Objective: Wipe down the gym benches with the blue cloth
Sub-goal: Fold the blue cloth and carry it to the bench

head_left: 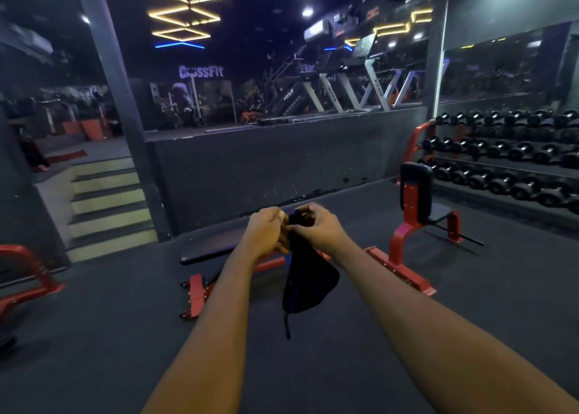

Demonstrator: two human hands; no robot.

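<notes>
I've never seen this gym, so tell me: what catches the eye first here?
Dead centre, the left hand and right hand pinch the top of a dark blue cloth that hangs in the air. Just behind it stands a flat bench on a red frame. Yellow ceiling lights glow at upper left, and a dumbbell rack fills the right side.

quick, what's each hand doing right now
Left hand: closed, pinching the top edge of the cloth.
Right hand: closed on the same top edge; the cloth hangs down in front of the flat bench.
</notes>
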